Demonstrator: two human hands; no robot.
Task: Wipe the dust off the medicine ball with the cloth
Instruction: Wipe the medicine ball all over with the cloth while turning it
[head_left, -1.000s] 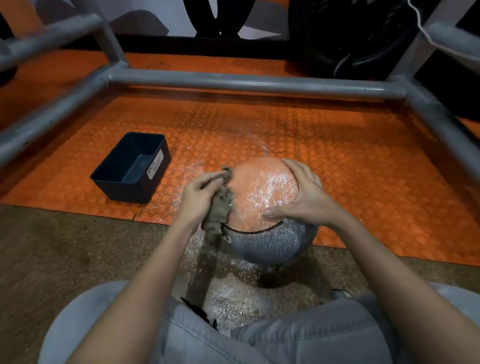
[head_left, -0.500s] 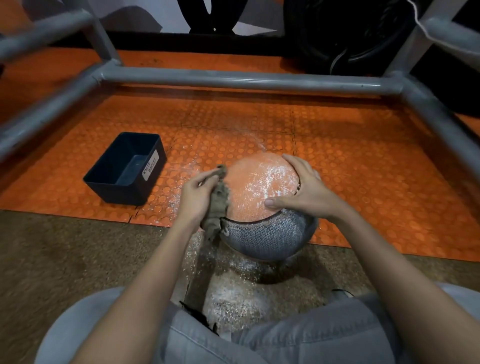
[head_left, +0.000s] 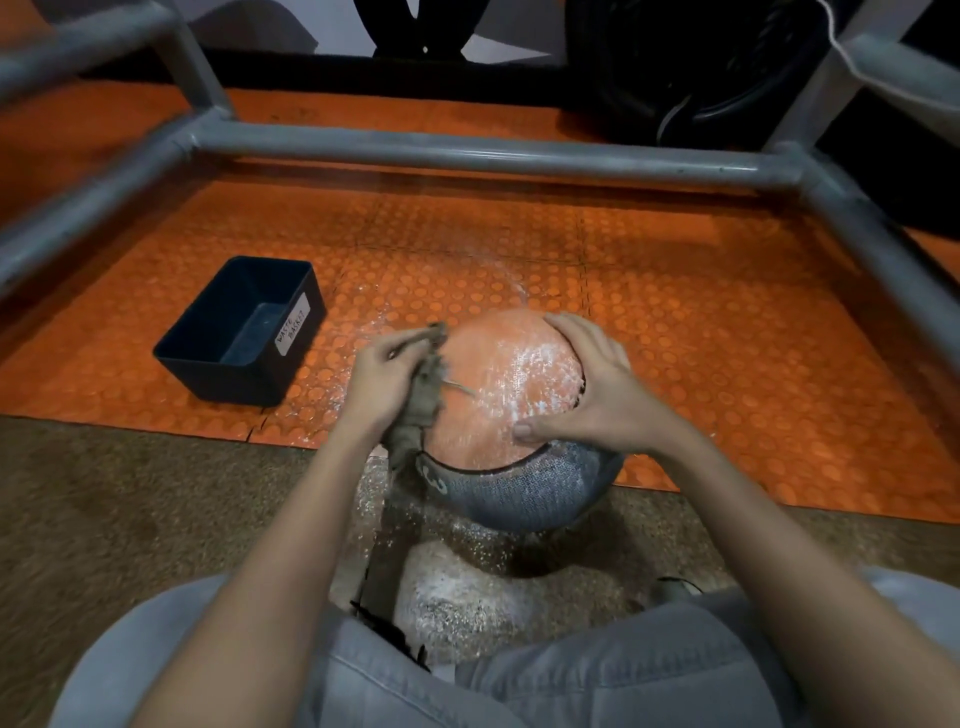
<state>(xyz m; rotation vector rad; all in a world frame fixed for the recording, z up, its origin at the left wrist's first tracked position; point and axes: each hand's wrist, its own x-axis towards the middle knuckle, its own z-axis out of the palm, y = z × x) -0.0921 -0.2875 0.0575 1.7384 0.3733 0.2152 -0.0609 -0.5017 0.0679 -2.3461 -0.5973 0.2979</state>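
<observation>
Head view, the only one. One medicine ball (head_left: 511, 384), orange above and grey below, sits on the floor straddling the edge where the orange studded mat (head_left: 727, 322) meets the brown carpet (head_left: 130, 499), just ahead of the person's knees. White dust speckles its orange top. One cloth (head_left: 423, 405), brownish and bunched, is pressed against the ball's left side. Two hands are on the ball. The left hand (head_left: 382, 382) has its fingers curled tight round the cloth, with a loose end hanging below the fist. The right hand (head_left: 597, 395) lies flat over the upper right of the ball, fingers spread, thumb stretched along the seam between the two colours. One dark bin (head_left: 234, 379) with a handwritten label reading "WASTE BASKET" stands on the mat to the left, well apart from the ball. One patch of white dust (head_left: 457, 597) lies on the carpet between the ball and the knees. Grey metal tubes (head_left: 467, 153) frame the mat on three sides.
</observation>
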